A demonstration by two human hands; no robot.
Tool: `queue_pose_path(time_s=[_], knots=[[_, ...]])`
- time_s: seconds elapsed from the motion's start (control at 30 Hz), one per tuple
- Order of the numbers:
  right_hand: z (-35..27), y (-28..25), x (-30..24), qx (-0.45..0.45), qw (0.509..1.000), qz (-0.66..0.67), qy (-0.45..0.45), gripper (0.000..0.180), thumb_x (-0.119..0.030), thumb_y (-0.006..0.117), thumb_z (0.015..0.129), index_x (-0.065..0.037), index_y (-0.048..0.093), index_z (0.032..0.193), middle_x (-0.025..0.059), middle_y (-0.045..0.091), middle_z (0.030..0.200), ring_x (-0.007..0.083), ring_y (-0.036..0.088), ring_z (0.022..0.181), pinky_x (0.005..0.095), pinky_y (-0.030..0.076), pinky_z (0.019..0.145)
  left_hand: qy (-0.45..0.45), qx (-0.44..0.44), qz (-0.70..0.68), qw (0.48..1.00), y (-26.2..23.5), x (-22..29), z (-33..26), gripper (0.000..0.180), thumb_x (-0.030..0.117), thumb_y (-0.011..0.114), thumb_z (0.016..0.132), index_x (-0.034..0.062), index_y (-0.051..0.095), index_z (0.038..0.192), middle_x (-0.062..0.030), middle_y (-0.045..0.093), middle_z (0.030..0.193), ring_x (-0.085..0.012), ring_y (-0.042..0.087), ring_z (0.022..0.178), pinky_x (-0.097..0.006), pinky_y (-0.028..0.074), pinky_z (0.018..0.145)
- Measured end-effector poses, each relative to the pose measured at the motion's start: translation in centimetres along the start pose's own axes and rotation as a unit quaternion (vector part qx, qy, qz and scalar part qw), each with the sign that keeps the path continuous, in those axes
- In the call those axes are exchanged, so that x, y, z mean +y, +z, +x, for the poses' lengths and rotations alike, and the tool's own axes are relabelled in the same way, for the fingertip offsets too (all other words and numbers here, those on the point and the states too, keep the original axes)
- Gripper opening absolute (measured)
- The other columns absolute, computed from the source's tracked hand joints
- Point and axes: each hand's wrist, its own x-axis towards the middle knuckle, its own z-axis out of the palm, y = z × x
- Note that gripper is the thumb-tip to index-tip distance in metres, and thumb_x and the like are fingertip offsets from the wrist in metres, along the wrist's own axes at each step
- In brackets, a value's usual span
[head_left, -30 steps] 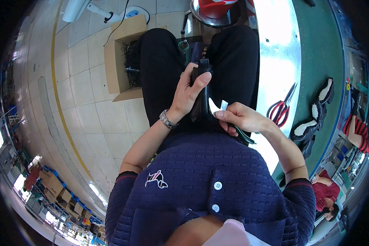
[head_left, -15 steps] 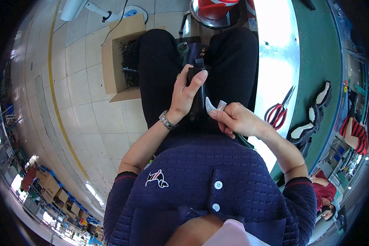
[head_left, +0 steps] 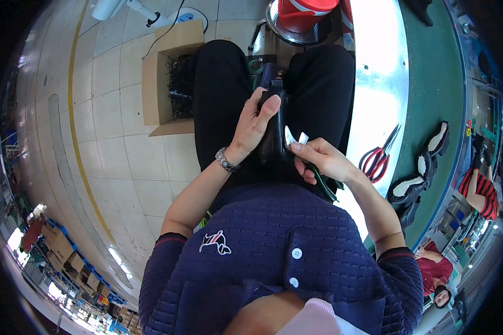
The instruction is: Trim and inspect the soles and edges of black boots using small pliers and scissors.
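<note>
On your left, tiled floor [head_left: 107, 106] runs from the yellow line [head_left: 72, 111] to the cardboard box [head_left: 151, 95], whose near edge sits close beside your left leg, flap splayed outward. Your knees bound the lap; beyond them stands a stool [head_left: 304, 40] bearing a red bucket [head_left: 302, 19]. Along your right thigh runs the edge of the pale bench [head_left: 380, 70], with red-handled scissors [head_left: 378, 162] lying near your right forearm, and black shoe pieces [head_left: 420, 172] on the green surface [head_left: 430, 78] farther right. As for your grip, your left hand [head_left: 254, 124] is clamped on the glossy black piece [head_left: 272, 139], upright over your lap, thumb on top. Your right hand [head_left: 321, 158] is closed around a green-handled tool [head_left: 324, 187], its pale tips spread beside the piece's right edge; you cannot tell whether they touch.
</note>
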Motion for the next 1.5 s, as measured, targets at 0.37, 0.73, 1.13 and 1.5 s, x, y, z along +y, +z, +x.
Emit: queue_pose_path(time_s=[0.37, 0.73, 1.13, 1.5], knots=[[1.0, -1.5, -2.6, -0.097, 0.969, -0.225, -0.002, 0.066, -0.054, 0.044, 0.097, -0.005, 0.059, 0.055, 0.0039, 0.057, 0.048, 0.0130, 0.058, 0.042, 0.0248, 0.047, 0.047, 0.000, -0.011, -0.004, 1.000, -0.3, -0.6, -1.2, 0.038, 0.044, 0.055, 0.094, 0.0061, 0.053, 0.089, -0.0003, 0.047, 0.078, -0.0111, 0.042, 0.075, -0.027, 0.037, 0.071], [0.8, -1.7, -4.3, -0.094, 0.985, -0.117, 0.089, 0.067, -0.049, 0.045, 0.099, -0.003, 0.055, 0.051, 0.0024, 0.051, 0.044, 0.0118, 0.054, 0.039, 0.0220, 0.042, 0.042, -0.006, 0.019, 0.026, 0.999, 0.3, -0.2, 0.0, 0.040, 0.045, 0.057, 0.093, 0.0057, 0.052, 0.086, 0.0009, 0.046, 0.075, -0.0101, 0.041, 0.073, -0.026, 0.036, 0.067], [0.6, 0.3, -3.7, 0.063, 0.974, -0.207, 0.070, 0.070, -0.055, 0.042, 0.098, -0.005, 0.056, 0.051, 0.0037, 0.055, 0.046, 0.0128, 0.059, 0.043, 0.0256, 0.048, 0.050, -0.024, 0.028, 0.011, 0.999, 0.3, 0.1, 1.6, 0.042, 0.046, 0.057, 0.093, 0.0050, 0.054, 0.086, 0.0017, 0.048, 0.075, -0.0077, 0.043, 0.069, -0.025, 0.037, 0.065], [-1.4, 1.7, -3.0, 0.144, 0.900, -0.410, 0.029, 0.066, -0.054, 0.048, 0.096, -0.002, 0.064, 0.059, 0.0079, 0.057, 0.047, 0.0191, 0.060, 0.043, 0.0294, 0.049, 0.049, -0.022, 0.006, -0.011, 1.000, 0.1, -0.1, 2.6, 0.039, 0.043, 0.058, 0.095, 0.0047, 0.056, 0.089, 0.0038, 0.049, 0.078, -0.0044, 0.044, 0.072, -0.021, 0.037, 0.067]])
